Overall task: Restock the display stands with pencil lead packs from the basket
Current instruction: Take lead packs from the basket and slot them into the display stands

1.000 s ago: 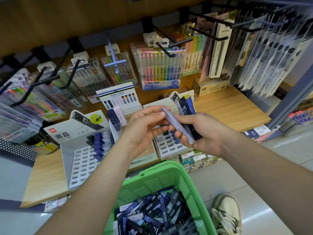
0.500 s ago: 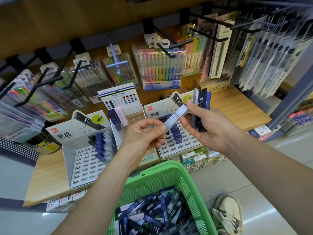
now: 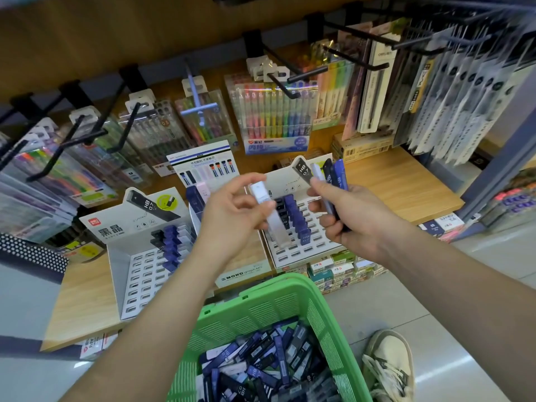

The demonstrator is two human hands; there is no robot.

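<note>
My left hand pinches one pale lilac lead pack, its lower end over the right display stand. My right hand grips a small fan of lead packs, pale, black and blue, above that same stand. That stand holds two short columns of black and blue packs. The left display stand holds a column of blue and pale packs at its upper right. Below my arms, the green basket is full of loose lead packs.
Black hooks with hanging pen and highlighter packs jut out above the wooden shelf. A clear stand with lilac and navy packs sits between the two display stands. Small boxes line the shelf's front edge; my shoe is on the floor.
My left hand has pulled the pale pack away from the bundle in my right hand and tipped it down toward the right stand. My right hand keeps its bundle.
</note>
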